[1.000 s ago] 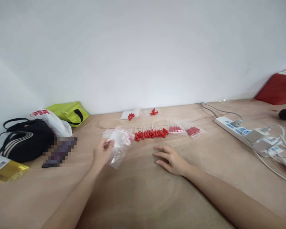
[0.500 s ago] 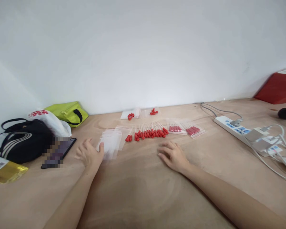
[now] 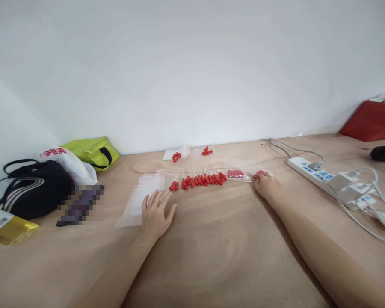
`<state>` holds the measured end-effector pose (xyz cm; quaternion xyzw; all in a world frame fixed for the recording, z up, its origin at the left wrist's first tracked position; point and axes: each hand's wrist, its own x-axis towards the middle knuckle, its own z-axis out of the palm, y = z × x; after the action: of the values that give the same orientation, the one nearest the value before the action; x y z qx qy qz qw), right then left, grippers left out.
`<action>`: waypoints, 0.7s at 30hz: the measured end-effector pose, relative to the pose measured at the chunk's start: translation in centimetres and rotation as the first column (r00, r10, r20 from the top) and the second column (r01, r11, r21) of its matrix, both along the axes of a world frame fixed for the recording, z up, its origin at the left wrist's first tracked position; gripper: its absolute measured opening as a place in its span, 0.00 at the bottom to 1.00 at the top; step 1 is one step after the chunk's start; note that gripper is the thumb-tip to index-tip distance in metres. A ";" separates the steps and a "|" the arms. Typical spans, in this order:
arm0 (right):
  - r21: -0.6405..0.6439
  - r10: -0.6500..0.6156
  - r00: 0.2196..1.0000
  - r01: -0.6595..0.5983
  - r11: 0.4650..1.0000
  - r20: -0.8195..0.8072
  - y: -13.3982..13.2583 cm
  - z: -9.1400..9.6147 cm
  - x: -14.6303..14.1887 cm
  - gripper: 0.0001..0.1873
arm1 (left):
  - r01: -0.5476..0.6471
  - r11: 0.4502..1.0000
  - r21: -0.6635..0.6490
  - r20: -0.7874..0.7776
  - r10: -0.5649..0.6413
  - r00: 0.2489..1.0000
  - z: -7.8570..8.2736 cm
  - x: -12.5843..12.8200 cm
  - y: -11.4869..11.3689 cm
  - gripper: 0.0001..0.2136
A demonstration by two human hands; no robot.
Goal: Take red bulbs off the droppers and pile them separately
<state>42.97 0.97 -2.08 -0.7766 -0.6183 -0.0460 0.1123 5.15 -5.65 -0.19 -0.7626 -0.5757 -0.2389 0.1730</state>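
Note:
My left hand (image 3: 157, 215), fingers spread, rests at the right edge of a fanned stack of clear plastic zip bags (image 3: 131, 209). Farther right, my right hand (image 3: 268, 187) is closed at the near edge of a zip bag of red-tipped sticks (image 3: 258, 173), partly covering it. Just left of that hand lies another filled zip bag (image 3: 237, 172), flat on the table. Between my hands, loose thin pale sticks with red bulbous ends (image 3: 200, 179) lie side by side, red ends toward me.
Small red pieces (image 3: 176, 157) lie on more bags by the wall. To the right is a power strip (image 3: 311, 169) with chargers and cables. On the left are a phone (image 3: 81, 205), a black bag (image 3: 35, 188), a green bag (image 3: 90, 149) and a gold packet (image 3: 16, 231).
My right hand has moved right and forward onto the far-right filled zip bag. My left hand has moved right across the bag stack, which now looks spread nearer to me.

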 end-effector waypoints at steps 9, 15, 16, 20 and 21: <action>0.277 -0.299 0.952 0.307 0.911 -0.072 -0.4 1.0 1.0 0.15 | -0.248 0.939 -0.239 -0.042 0.245 0.969 -0.6 -1.7 0.6 0.19; 0.507 -0.048 0.895 0.294 0.810 -0.443 -2.1 3.6 -0.2 0.13 | -0.162 0.968 -0.190 0.027 0.170 0.985 -0.5 -2.2 1.3 0.18; 0.506 0.117 0.839 0.203 0.838 -0.532 -2.6 4.0 -1.2 0.13 | -0.140 0.982 -0.126 0.053 0.148 0.988 -0.4 -2.1 1.2 0.17; 0.227 0.311 0.321 -0.272 0.935 -0.895 -4.6 4.1 -7.2 0.14 | 0.053 0.995 0.080 0.236 -0.071 0.969 0.4 -1.4 0.5 0.14; 0.145 0.247 0.248 -0.369 0.918 -0.937 -5.0 3.7 -8.9 0.14 | 0.130 0.987 0.094 0.286 -0.152 0.946 0.7 -1.1 0.3 0.14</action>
<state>34.10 -4.05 1.64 -0.5237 -0.5761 0.4697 0.4162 4.07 -5.38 0.47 -0.7512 -0.5295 -0.3821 0.0964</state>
